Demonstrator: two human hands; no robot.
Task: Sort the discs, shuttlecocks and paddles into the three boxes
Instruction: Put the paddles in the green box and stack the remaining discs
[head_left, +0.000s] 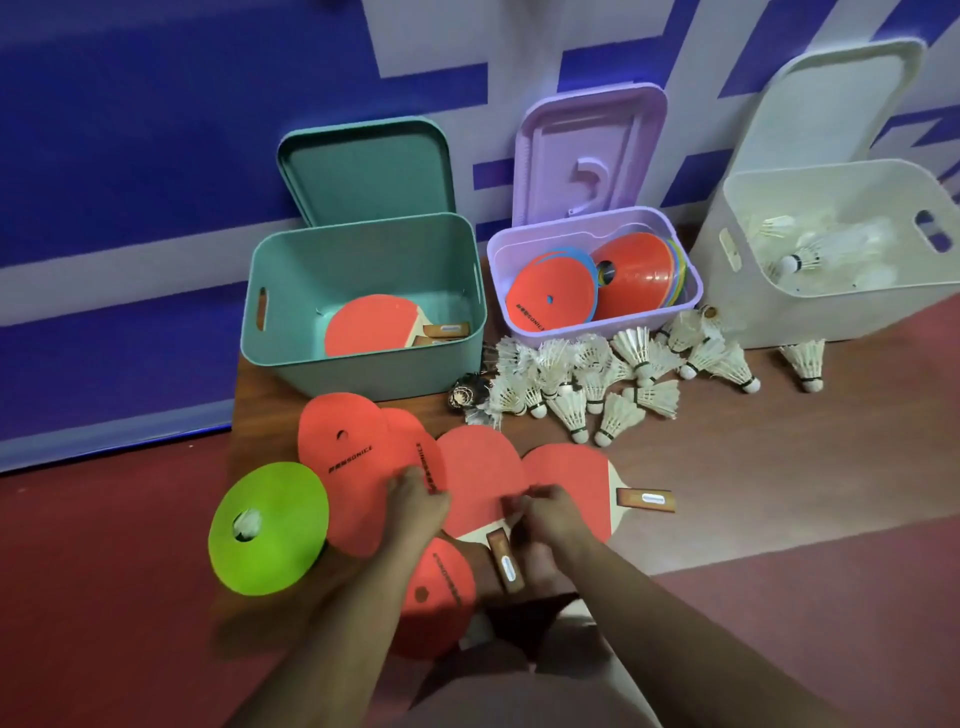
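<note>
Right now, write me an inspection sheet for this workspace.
Surface: brown wood-look panel on red floor.
Job's things: green box holds boxed paddles; purple box holds discs; white box holds shuttlecocks. Lying in front: shuttlecock pile, orange discs, green disc, loose paddles.
Clutter: nothing seen.
Hands: left hand and right hand on the loose pile; grip unclear.
Cables: nothing seen.
Surroundings: blue-white wall, box lids leaning against it.

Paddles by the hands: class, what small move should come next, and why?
Probably lift the near paddle clear of the overlapping red discs and carry it to the teal box, which already holds another paddle. Both the left hand and the right hand are on that pile.
</note>
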